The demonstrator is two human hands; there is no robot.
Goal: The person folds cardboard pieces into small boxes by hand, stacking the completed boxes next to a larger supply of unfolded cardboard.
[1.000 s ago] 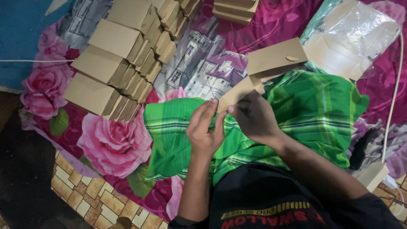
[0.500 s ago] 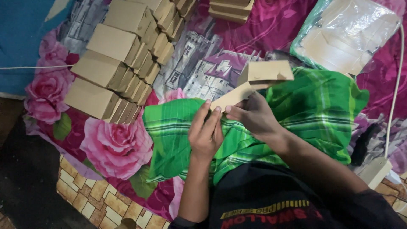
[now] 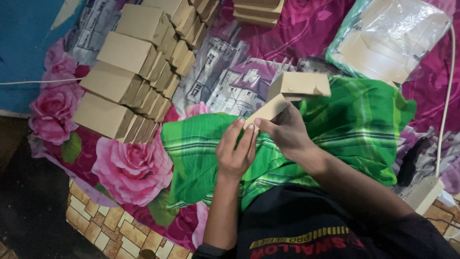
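Both hands on the cardboard now: the right hand (image 3: 287, 132) has its fingers curled shut around the lower flap of a half-folded brown cardboard box (image 3: 292, 93), thumb tip pressed at the flap's near end; the left hand (image 3: 235, 151) comes up from below with fingers straight and together, fingertips touching that same flap end, flat against it rather than wrapped round, so it is a pressing touch and not a closed grasp; the box itself sits up in the air above the lap, its upper part angled away to the right, the flap slanting down toward the two thumbs; directly beneath lies a green checked cloth (image 3: 364, 124) spread over the person's legs; under that, a bedsheet with big pink roses (image 3: 129, 168) and a printed building scene; off to the left, well apart from the hands, rows of finished brown boxes (image 3: 129, 76) stand packed side by side in stepped lines; a few more flat ones (image 3: 256, 12) lie at the top edge; upper right, a clear plastic bag of flat cardboard blanks (image 3: 388, 41); a white cable (image 3: 443, 105) runs down the right side to a small pale block (image 3: 424, 194).
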